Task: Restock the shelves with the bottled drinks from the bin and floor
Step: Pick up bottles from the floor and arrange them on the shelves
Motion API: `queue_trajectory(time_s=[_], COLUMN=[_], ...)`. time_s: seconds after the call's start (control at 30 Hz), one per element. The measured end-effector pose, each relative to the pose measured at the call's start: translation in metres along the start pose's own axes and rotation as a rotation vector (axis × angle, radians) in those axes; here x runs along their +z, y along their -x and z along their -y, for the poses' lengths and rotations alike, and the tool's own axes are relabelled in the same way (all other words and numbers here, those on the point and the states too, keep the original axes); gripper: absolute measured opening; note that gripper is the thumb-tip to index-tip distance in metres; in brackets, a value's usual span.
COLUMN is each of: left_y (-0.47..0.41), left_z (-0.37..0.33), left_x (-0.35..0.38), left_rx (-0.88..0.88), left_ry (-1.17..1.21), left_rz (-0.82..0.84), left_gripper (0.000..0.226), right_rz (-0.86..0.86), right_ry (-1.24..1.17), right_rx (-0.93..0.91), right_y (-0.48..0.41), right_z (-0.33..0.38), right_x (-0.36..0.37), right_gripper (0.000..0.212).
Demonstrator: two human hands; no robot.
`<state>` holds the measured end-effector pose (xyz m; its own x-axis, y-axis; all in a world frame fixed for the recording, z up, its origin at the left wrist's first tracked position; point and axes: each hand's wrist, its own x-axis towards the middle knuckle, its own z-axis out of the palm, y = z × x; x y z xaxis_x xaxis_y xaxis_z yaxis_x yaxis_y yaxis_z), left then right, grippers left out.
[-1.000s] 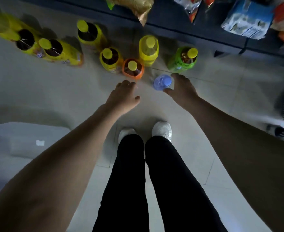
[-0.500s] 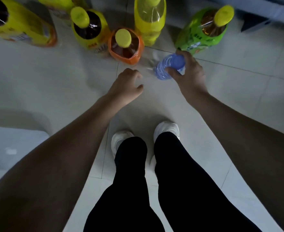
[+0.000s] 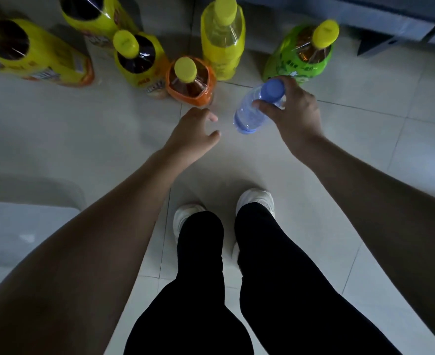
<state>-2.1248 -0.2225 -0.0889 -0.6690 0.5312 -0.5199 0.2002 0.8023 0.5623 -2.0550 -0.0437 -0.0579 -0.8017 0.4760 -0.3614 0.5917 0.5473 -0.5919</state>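
Pale tiled floor (image 3: 57, 139) underfoot, and upright on it a green-labelled bottle (image 3: 298, 60) and a smaller orange-labelled bottle (image 3: 190, 83). Right hand (image 3: 298, 116) pinching a tilted water bottle (image 3: 245, 117) by the neck, just before the green one. Left hand (image 3: 190, 139) beside it, fingers loosely curled, empty.

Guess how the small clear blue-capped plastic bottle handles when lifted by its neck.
Probably light: the right hand holds the small clear blue-capped plastic bottle by its neck alone. Thin ribbed wall likely flexes if squeezed. Tilted, so it may swing.
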Motion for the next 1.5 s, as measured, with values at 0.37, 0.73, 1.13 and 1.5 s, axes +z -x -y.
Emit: queue_trajectory(time_s=[0.37, 0.73, 1.13, 1.5], left_y=[0.061, 0.169, 0.304, 0.385], left_z=[-0.076, -0.204, -0.344, -0.429], left_x=[-0.087, -0.253, -0.473, -0.608], left_rx=[-0.02, 0.101, 0.341, 0.552], left_ry=[0.216, 0.579, 0.632, 0.644], left_rz=[-0.207, -0.201, -0.31, -0.456], left_gripper=[0.036, 0.043, 0.039, 0.02], right_rz=[-0.118, -0.293, -0.389, -0.532], right_ry=[-0.225, -0.401, -0.582, -0.616], right_rx=[-0.033, -0.29, -0.607, -0.828], right_y=[0.036, 0.094, 0.194, 0.26], right_z=[0.096, 0.28, 0.508, 0.635], right_x=[-0.112, -0.3, -0.507, -0.631], right_gripper=[0.044, 0.022, 0.021, 0.036])
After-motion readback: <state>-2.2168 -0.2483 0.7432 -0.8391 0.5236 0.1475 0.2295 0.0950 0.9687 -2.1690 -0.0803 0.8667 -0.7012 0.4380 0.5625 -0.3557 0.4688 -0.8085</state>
